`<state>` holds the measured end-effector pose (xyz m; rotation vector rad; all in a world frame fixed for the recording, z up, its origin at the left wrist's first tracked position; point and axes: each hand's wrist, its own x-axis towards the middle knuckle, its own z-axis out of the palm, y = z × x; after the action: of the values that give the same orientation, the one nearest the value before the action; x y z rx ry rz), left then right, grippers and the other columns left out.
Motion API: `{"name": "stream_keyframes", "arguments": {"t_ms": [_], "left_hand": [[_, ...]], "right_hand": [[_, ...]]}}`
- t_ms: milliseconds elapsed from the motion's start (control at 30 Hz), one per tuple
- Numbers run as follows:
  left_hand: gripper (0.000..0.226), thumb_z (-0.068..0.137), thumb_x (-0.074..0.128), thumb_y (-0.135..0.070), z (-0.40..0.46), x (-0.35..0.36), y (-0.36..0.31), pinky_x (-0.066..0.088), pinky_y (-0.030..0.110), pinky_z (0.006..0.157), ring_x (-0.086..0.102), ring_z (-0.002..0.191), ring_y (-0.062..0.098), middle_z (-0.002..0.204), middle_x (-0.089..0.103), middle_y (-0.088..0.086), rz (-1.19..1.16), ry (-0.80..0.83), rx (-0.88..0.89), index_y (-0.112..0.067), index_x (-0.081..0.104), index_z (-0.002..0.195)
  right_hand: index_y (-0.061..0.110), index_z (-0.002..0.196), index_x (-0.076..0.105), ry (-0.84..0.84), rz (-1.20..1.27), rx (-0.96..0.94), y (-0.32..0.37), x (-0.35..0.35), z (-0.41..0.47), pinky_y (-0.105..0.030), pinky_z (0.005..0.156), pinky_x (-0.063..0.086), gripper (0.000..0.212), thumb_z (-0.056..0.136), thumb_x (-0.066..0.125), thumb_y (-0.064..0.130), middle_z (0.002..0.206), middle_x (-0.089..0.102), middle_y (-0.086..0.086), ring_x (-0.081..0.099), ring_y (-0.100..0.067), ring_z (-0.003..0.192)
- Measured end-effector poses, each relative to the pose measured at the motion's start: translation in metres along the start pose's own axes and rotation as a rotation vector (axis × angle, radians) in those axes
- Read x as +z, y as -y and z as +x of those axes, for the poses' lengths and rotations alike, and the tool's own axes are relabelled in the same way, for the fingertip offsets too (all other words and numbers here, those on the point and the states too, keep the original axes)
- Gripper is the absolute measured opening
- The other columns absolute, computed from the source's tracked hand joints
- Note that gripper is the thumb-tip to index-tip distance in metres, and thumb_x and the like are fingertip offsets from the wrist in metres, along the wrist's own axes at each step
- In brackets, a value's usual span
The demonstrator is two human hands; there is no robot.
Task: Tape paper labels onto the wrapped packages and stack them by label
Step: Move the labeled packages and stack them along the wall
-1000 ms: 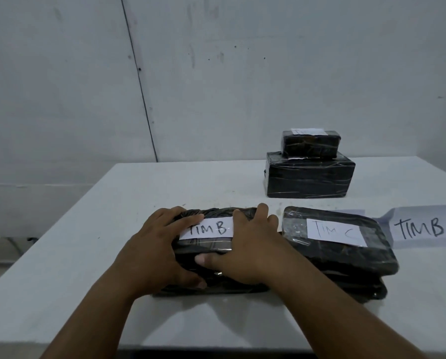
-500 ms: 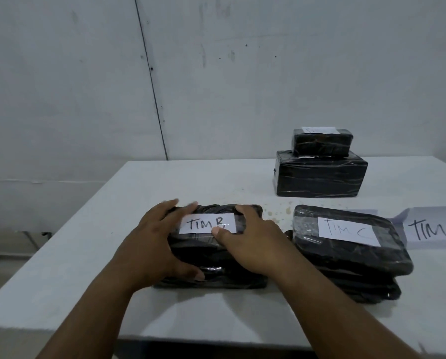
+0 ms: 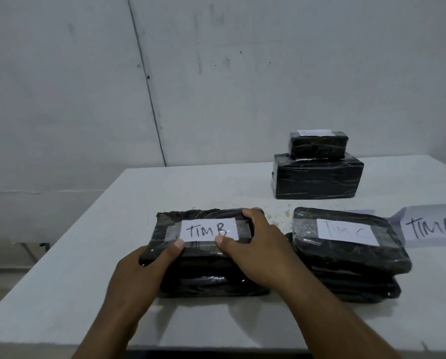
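Now both hands (image 3: 258,252) press label (image 3: 208,230) reading "TIMB".

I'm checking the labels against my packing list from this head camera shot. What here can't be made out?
- Small top package's label at the back: seen edge-on and too far away, writing unreadable.
- Label under the small top package: only a white sliver shows.
- Packages beneath the TIM B package and TIM C package: labels, if any, covered by those on top.
- Loose TIM B sheet: cut off by the right edge.
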<state>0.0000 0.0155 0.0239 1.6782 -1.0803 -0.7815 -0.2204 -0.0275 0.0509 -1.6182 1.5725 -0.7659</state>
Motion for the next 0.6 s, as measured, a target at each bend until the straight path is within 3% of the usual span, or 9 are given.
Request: {"name": "stream_keyframes", "arguments": {"t_ms": [100,233,333,400,467,600], "left_hand": [[0.050,0.058,0.071,-0.077,-0.004,-0.006,-0.017,0.055,0.037,0.075,0.072,0.076,-0.002,0.087,0.079,-0.016,-0.048,-0.010,0.058,-0.044,0.079,0.094],[0.049,0.061,0.073,-0.068,-0.009,-0.014,-0.054,0.053,0.056,0.097,0.075,0.094,0.014,0.097,0.080,-0.008,-0.150,0.013,0.159,-0.039,0.081,0.099],[0.049,0.064,0.073,-0.065,-0.013,-0.007,-0.091,0.049,0.055,0.102,0.075,0.096,0.011,0.102,0.080,-0.007,-0.181,0.086,0.252,-0.036,0.080,0.103],[0.050,0.066,0.071,-0.065,-0.014,0.004,-0.117,0.046,0.054,0.105,0.074,0.099,0.010,0.104,0.080,-0.006,-0.186,0.150,0.318,-0.035,0.080,0.105],[0.048,0.069,0.070,-0.063,-0.015,0.024,-0.144,0.045,0.054,0.106,0.073,0.103,0.011,0.106,0.079,-0.006,-0.170,0.223,0.379,-0.035,0.079,0.107],[0.042,0.075,0.069,-0.058,-0.016,0.084,-0.197,0.048,0.049,0.104,0.072,0.105,0.010,0.107,0.079,-0.010,-0.122,0.386,0.449,-0.035,0.078,0.109]], "right_hand": [[0.049,0.147,0.030,-0.045,0.064,-0.055,-0.003,-0.011,-0.010,-0.035,0.101,0.049,0.087,0.074,0.069,0.074,0.141,0.052,0.007,0.056,-0.015,0.120],[0.057,0.142,0.033,-0.145,0.144,-0.138,0.006,-0.038,-0.023,-0.028,0.093,0.050,0.086,0.067,0.070,0.078,0.139,0.054,0.016,0.057,-0.008,0.119],[0.060,0.139,0.041,-0.257,0.212,-0.196,0.013,-0.074,-0.032,-0.013,0.079,0.042,0.088,0.060,0.077,0.078,0.134,0.055,0.026,0.056,0.003,0.112],[0.061,0.137,0.046,-0.334,0.260,-0.221,0.015,-0.105,-0.036,-0.009,0.077,0.042,0.095,0.051,0.082,0.078,0.127,0.058,0.031,0.056,0.012,0.107],[0.062,0.133,0.050,-0.408,0.303,-0.227,0.014,-0.139,-0.037,-0.016,0.079,0.052,0.101,0.040,0.086,0.078,0.120,0.062,0.030,0.060,0.009,0.104],[0.058,0.124,0.059,-0.546,0.369,-0.196,0.001,-0.214,-0.033,-0.041,0.089,0.061,0.106,0.026,0.093,0.074,0.124,0.068,0.010,0.072,-0.017,0.102]]}}
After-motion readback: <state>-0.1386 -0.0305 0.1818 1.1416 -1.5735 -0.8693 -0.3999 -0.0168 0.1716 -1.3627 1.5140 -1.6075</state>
